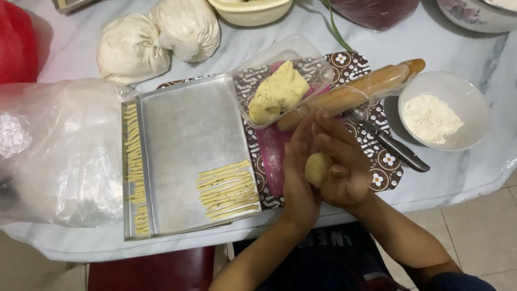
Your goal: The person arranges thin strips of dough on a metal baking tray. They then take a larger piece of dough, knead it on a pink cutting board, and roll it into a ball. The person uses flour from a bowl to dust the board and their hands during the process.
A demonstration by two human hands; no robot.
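Left hand point(299, 178) and right hand point(344, 164) cupped around dough ball point(318, 168), pressed between both palms.

Bare tray middle point(183, 140) lies open (rolling pin point(355, 91), knife point(396, 146) crowd ahead).

Two tied white bags point(159, 40), rounded and full, lie at far left. A large clear plastic bag point(59, 151), crumpled, lies at near left. A clear rectangular plastic tub point(280, 81) stands at centre.
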